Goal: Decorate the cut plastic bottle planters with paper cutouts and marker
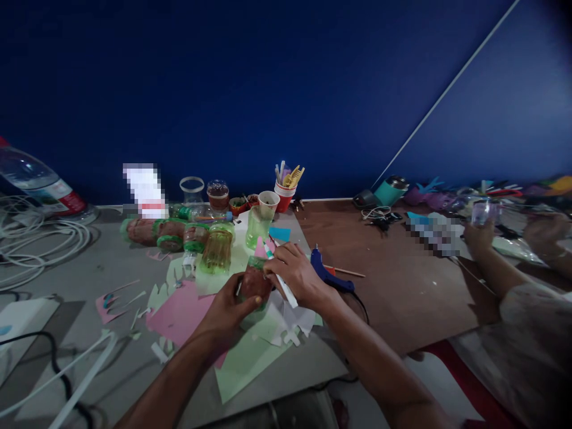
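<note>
My left hand is wrapped around a brown-coated piece of green plastic bottle, held above the papers. In my right hand is a white marker with a green band, its upper end slanting left over the bottle piece. The fingers of my right hand are close against that piece; whether the marker touches it I cannot tell. Behind my hands stand a cut green bottle part and a pale cup. Left of them is another green bottle part, partly brown.
A blue glue gun with a black cord lies to the right. Brown-and-green bottle pieces, pink paper and paper scraps lie left. A red cup holds plastic cutlery. Coiled white cable sits far left. Another person's hands are at right.
</note>
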Tool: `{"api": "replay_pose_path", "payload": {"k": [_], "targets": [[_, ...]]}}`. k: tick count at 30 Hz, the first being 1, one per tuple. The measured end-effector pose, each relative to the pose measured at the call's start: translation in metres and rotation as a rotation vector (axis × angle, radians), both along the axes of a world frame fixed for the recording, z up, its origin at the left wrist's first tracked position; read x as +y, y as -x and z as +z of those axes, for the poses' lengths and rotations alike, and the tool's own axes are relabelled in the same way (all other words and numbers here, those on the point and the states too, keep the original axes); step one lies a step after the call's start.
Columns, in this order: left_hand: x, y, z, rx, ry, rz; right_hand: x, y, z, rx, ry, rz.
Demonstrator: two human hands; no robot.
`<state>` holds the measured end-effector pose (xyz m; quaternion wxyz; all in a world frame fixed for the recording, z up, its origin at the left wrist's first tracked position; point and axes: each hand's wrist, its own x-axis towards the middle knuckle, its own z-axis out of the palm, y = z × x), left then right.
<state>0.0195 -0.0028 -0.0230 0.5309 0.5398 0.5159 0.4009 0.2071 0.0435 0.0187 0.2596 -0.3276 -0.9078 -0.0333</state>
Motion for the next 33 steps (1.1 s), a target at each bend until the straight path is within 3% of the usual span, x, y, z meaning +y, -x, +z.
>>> {"api": "replay_pose_path", "payload": {"k": [6,13,22,28,33], "targets": [[0.002,-0.001,0.002,-0.042,0.07,0.008,0.002,0.001,-0.004,0.092,-0.107,-0.041],[0.004,0.003,-0.006,-0.13,0.045,-0.012,0.01,-0.018,-0.005,0.421,-0.15,-0.188],[0.002,0.001,0.004,-0.131,0.065,0.013,0.005,-0.011,-0.002,0.389,-0.108,0.015],[0.002,-0.001,0.013,-0.076,0.043,0.041,0.006,-0.01,-0.004,0.365,-0.083,0.025],[0.003,0.001,0.011,-0.013,-0.006,0.107,0.01,-0.011,-0.007,0.375,-0.059,-0.017]]}}
